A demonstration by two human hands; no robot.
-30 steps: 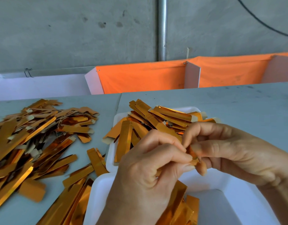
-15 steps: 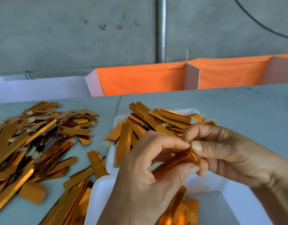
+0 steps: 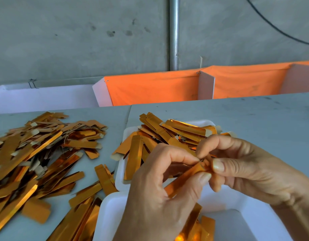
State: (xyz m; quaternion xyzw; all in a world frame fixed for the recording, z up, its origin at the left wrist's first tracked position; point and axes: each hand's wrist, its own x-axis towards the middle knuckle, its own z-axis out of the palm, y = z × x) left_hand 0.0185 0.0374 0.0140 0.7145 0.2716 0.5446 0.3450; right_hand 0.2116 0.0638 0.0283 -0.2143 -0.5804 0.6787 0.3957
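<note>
Gripping one gold foil strip [image 3: 183,180] with the left hand [image 3: 159,197], right hand [image 3: 251,171] fingers [image 3: 218,165] pinching its upper end. Hanging above the white foam tray [image 3: 112,206] at 6 o'clock, strip pile [image 3: 37,153] at 9 o'clock.

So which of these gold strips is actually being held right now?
The strip pinched at one end by the left hand and right hand, raised above the near white tray. The other strips lie loose on the table or in trays.

Left hand [image 3: 155,202], right hand [image 3: 251,173]: two. Far tray [image 3: 120,171], near tray [image 3: 106,216]: two. Gold strip [image 3: 185,180] held: one. Loose strips [image 3: 45,150]: uncountable.
</note>
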